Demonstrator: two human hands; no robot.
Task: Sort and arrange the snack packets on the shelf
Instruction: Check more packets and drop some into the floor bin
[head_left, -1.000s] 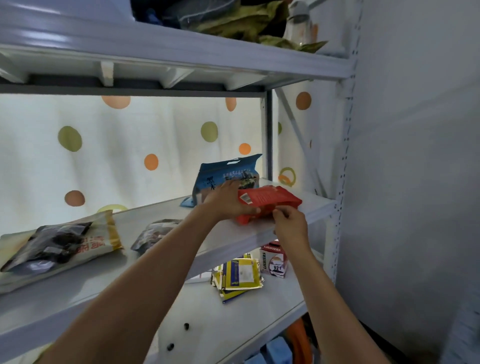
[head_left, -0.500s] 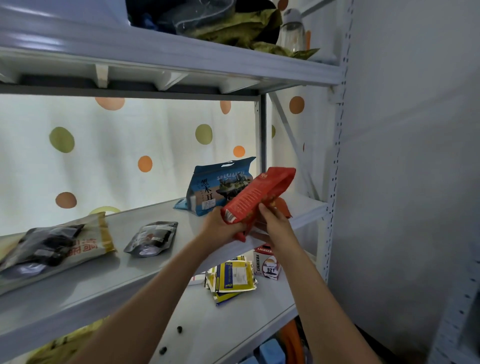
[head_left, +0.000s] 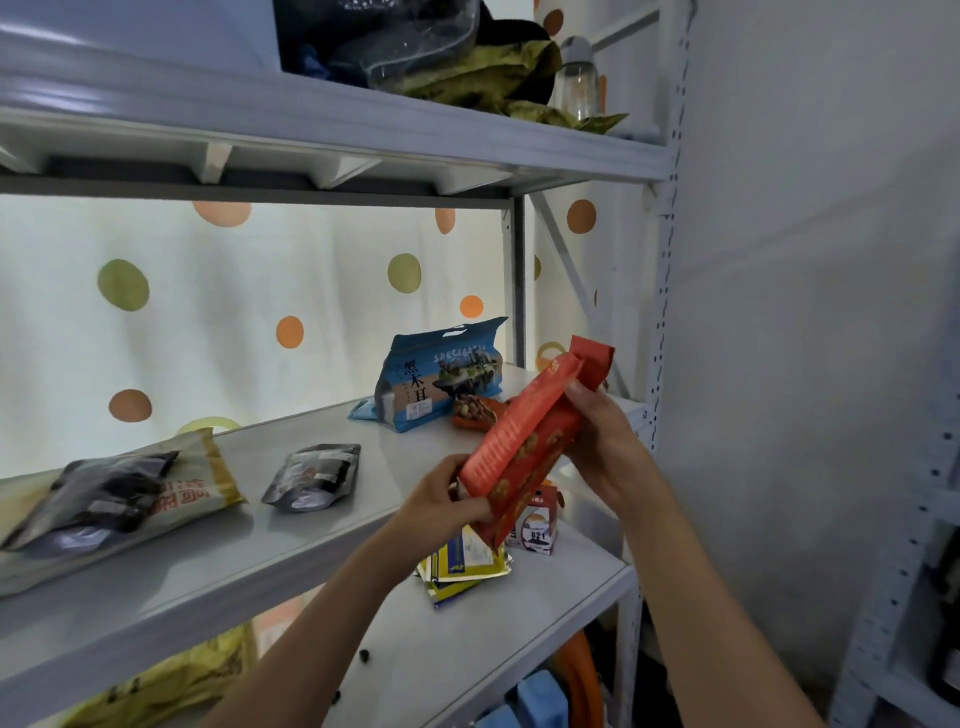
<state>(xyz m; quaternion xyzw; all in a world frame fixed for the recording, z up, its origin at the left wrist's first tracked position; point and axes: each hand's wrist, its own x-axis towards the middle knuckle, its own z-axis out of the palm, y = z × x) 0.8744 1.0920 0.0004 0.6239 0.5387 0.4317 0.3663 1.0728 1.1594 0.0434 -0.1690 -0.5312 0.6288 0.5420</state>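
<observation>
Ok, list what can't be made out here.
- Head view: red packet's small print, blurred.
- White box, upper part hidden by the red packet.
- Yellow packets, partly behind the left hand.
- Second red packet, mostly hidden by the held one.
- Top-shelf items, cut off by the frame edge.

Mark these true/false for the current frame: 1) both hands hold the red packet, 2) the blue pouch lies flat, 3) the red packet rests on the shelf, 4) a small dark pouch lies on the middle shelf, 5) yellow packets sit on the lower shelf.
1) True: the left hand grips the lower end of the red packet and the right hand grips the upper part.
2) False: the blue pouch stands upright on the middle shelf.
3) False: it is held tilted in the air, in front of the shelf.
4) True: the small dark pouch lies flat.
5) True: the yellow packets lie on the lower shelf.
</observation>
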